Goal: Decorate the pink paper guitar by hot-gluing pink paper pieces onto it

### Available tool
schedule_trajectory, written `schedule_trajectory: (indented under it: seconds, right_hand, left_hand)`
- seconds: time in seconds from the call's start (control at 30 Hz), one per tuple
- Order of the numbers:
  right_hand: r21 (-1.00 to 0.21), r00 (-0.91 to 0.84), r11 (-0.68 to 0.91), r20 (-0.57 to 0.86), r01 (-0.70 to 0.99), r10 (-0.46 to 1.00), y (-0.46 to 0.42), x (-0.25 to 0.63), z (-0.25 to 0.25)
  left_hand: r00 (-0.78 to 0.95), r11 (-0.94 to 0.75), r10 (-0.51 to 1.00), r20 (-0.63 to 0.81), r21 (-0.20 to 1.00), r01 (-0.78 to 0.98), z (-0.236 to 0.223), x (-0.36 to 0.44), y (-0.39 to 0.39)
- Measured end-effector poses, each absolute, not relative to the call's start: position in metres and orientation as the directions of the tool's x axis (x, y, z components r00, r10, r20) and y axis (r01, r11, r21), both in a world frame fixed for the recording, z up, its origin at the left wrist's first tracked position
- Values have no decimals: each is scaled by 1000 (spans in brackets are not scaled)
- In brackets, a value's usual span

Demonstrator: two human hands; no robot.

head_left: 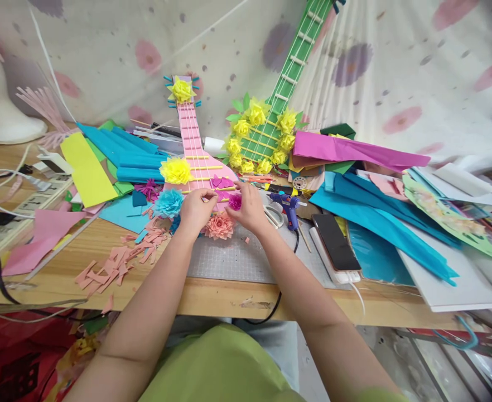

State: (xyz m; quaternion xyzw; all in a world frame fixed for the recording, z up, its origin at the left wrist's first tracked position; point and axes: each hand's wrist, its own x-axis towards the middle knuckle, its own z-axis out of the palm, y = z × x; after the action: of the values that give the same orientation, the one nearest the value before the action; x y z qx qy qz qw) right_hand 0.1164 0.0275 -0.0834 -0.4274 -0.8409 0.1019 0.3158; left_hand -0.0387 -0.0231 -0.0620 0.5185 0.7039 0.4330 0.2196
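A pink paper lute (pixel 193 146) with white strings and yellow cross strips leans upright in front of me. On its body are a yellow paper flower (pixel 175 171), a blue one (pixel 168 202), a salmon one (pixel 218 225) and purple paper petals (pixel 221 182). My left hand (pixel 198 212) is closed in a pinch over the lower body, beside the petals; what the fingertips hold is hidden. At the lower right edge, my right hand (pixel 250 207) has its thumb and fingers around a magenta paper flower (pixel 235 201).
A green paper lute (pixel 266 137) with yellow flowers stands behind. To the right lie a blue glue gun (pixel 290 209), white-handled scissors (pixel 274 216), a phone (pixel 337 240) and blue crepe paper (pixel 380 220). Salmon paper scraps (pixel 112 262) litter the left, near a power strip (pixel 3 237).
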Motion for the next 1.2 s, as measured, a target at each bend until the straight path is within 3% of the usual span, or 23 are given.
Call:
schedule_trajectory:
  seconds: [0.13,0.33,0.47,0.93,1.2]
  right_hand:
    - [-502,-401,586,434,636,807,32,120,-85]
    - [-765,-281,433,334,477,900,38,126,-90]
    - [-858,-254,357,277,369,927,40,126,-94]
    - [-918,-234,291,231,268,944,41,127,-98]
    - [-925,-235,297,242,236,941,44,128,-104]
  left_hand:
    - [-361,89,923,133,839,537,-63,-39,-23]
    - [-331,113,938,103,812,572,-65,-30,-18]
    - [-284,88,949,135,754,651,-60,-23,-17]
    - [-158,78,987,30,770,633,-57,-20,-16]
    - [-82,22,995,55,687,727,-57,-25,-14]
